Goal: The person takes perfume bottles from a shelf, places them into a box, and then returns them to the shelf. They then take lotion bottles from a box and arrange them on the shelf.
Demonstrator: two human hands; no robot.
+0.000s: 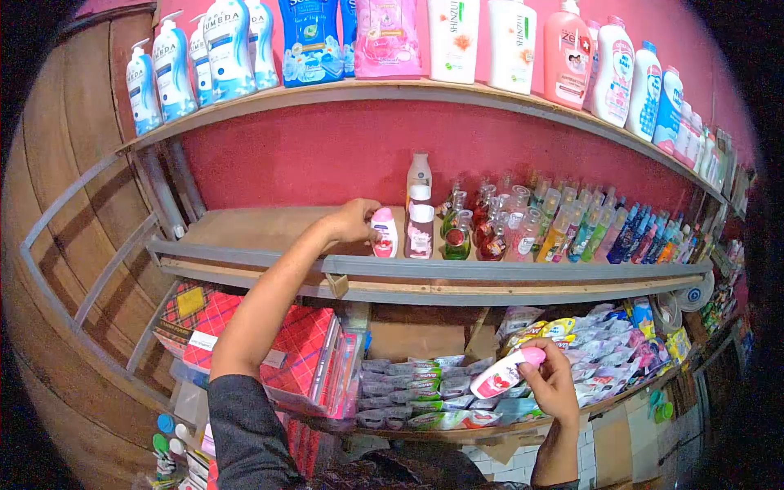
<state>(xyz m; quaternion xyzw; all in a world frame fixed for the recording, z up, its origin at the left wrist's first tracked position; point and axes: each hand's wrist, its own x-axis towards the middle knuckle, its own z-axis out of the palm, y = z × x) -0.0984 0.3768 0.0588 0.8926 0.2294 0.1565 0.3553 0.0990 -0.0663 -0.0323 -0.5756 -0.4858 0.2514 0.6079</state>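
On the middle shelf, my left hand [353,222] is closed round a small pink-capped bottle [385,235], which stands upright near the front edge. Just right of it are white-capped pink bottles [420,233] in a row running back. Lower down, my right hand [554,382] grips a second white bottle with a pink cap [500,376], tilted with its cap toward my fingers, above the packets on the lower shelf.
Glass bottles [493,237] fill the right part of the middle shelf [269,229]. Large bottles [231,49] line the top shelf [343,91]. Red plaid boxes [298,351] and rows of packets [425,392] sit below. A metal rail [490,272] runs along the front.
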